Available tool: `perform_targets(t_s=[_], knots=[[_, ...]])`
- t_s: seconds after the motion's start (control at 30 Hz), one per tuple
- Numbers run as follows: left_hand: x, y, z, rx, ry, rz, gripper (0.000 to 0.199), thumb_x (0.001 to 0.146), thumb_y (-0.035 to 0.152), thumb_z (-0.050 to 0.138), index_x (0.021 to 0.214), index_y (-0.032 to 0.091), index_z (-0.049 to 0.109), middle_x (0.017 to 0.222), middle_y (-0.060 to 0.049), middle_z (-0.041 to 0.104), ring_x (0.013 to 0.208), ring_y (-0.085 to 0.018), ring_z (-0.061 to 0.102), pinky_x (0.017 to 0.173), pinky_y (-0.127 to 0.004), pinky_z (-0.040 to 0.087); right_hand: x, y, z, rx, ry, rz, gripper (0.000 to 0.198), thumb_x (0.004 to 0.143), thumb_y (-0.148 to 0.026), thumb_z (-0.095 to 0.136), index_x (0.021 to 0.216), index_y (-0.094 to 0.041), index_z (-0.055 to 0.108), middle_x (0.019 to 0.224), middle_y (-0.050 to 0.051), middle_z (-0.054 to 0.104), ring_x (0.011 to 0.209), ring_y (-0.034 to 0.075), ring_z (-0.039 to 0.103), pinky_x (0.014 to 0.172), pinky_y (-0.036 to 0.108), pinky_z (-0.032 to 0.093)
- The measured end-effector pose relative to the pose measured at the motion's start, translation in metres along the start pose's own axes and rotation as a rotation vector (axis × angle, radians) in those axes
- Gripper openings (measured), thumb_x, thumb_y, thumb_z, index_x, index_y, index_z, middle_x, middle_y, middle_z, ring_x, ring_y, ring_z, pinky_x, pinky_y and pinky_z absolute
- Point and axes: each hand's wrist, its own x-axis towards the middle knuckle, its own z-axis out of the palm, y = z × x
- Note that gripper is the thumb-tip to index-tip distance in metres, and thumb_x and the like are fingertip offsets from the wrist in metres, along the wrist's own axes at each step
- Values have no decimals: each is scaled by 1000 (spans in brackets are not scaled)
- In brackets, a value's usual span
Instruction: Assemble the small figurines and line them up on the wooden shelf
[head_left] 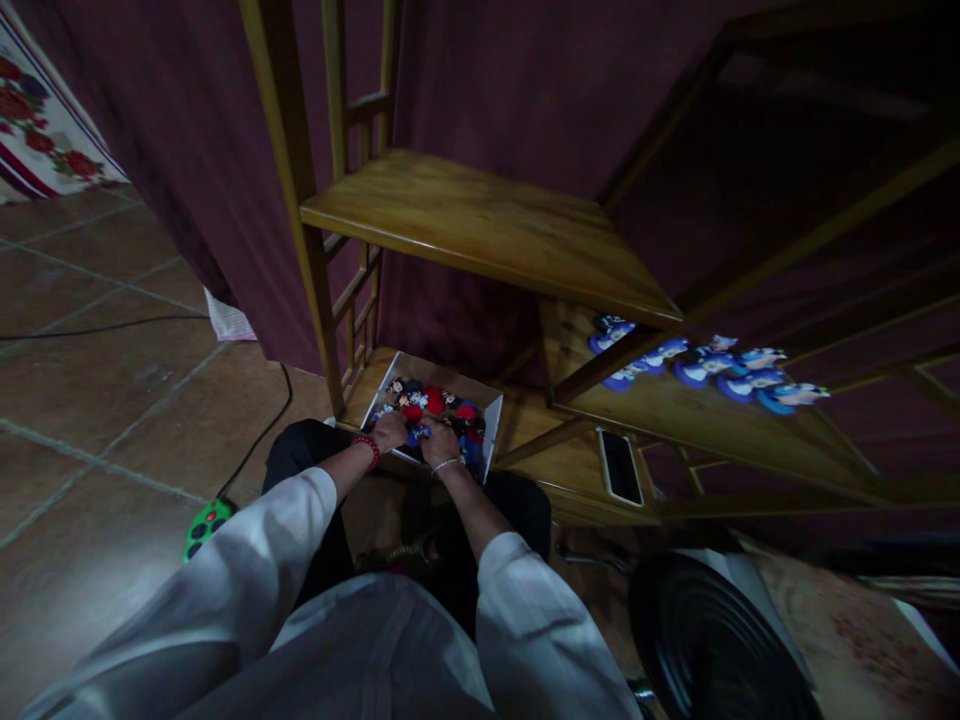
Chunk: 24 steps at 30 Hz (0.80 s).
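A shallow white cardboard box (491, 425) sits on the low wooden shelf before me, filled with several small figurines, some on red bases (434, 400) and others blue and white. My left hand (390, 432), with a red bead bracelet, reaches over the box's near left side, fingers curled. My right hand (441, 443), wearing a pale bracelet, is beside it with fingers closed in. Between the two hands is a small blue figurine (417, 434), and the fingers of both appear to be on it. The fingertips are partly hidden among the figurines.
Several blue-based figurines (701, 368) stand on the shelf to the right. A phone (620, 467) lies on the low shelf below them. Overhead is a wooden shelf board (480, 220). A black round stool (720, 640) stands lower right; a green power strip (206, 525) is on the floor.
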Motion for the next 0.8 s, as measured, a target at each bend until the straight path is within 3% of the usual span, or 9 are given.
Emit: perform_targets(t_s=[0.23,0.5,0.67,0.8], knots=[[2,-7,-4,157,-7,33,35,52,-5,58,35,19,40,41,-1,38,88,-27,57,84,-31,39,1,0,-1,-56,-11,-39,26,70,-15,55,91,-28,63,96,-1,66,91,16,60,81,25,43],[4,-9,-9,370,-75,112,29,54,0,59,39,18,43,43,-1,43,82,-26,59,81,-32,42,-1,-8,-3,-227,-13,-125,27,72,-14,54,95,-26,62,102,4,63,96,19,57,80,26,42],[7,-5,-12,645,-136,90,18,60,4,58,48,14,49,59,-9,58,87,-27,59,79,-33,44,-1,-14,-6,-344,-70,-185,29,74,-11,50,100,-21,59,104,7,62,96,19,56,81,26,40],[9,0,-12,944,-238,62,8,69,6,51,71,7,59,78,-15,63,87,-24,60,74,-30,47,1,-18,-9,-404,-135,-235,29,75,-6,45,100,-16,57,103,9,62,99,17,54,85,25,38]])
